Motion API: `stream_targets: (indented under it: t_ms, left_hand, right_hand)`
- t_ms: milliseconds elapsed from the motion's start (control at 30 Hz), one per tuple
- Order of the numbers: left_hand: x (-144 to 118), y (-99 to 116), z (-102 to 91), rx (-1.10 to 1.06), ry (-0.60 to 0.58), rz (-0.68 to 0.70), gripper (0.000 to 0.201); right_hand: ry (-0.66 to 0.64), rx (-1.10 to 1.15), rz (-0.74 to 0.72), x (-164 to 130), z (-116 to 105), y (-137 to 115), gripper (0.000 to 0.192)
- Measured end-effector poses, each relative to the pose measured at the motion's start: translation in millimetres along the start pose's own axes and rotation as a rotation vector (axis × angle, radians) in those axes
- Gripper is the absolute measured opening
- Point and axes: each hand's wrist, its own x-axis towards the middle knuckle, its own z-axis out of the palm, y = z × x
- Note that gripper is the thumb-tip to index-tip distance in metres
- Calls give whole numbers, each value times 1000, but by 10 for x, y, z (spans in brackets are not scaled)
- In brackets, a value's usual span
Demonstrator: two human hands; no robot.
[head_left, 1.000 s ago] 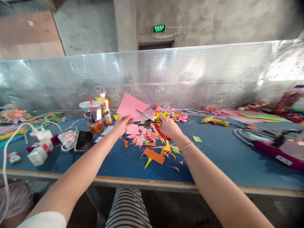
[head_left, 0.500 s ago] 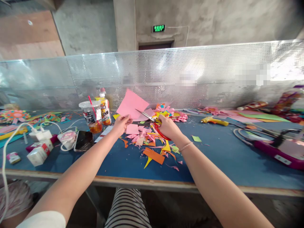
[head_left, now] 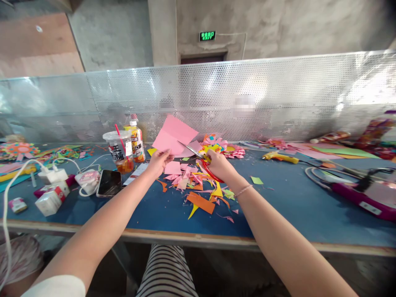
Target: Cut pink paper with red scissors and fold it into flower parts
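1. Two boxes point(head_left: 52, 198) and a white charger point(head_left: 52, 176) sit far left on the blue table point(head_left: 293, 206).
2. Next comes a black phone point(head_left: 109, 183), then a plastic cup point(head_left: 119, 151) with a red straw, and a bottle point(head_left: 136, 139) just behind it.
3. The left hand point(head_left: 159, 161) pinches the bottom edge of a pink paper point(head_left: 173, 134) and holds it up, tilted.
4. Red scissors point(head_left: 201, 159) touch the paper's right edge. Their blades are a little apart.
5. The right hand point(head_left: 218, 165) is curled tight around the scissor handles.
6. Paper scraps point(head_left: 201, 194) lie under both hands.
7. A yellow glue gun point(head_left: 280, 157) lies far to the right.
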Motion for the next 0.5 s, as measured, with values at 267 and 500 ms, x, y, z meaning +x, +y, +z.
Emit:
stream_targets:
  t_ms: [267,500]
  left_hand:
    - [-10,1,17,6,23,-10,25]
    - [-5,2,8,2,16,-8,24]
  right_hand:
    - [-11,55,38,3,2,-35,35]
    - [-24,70,34,-4,-12,-42,38]
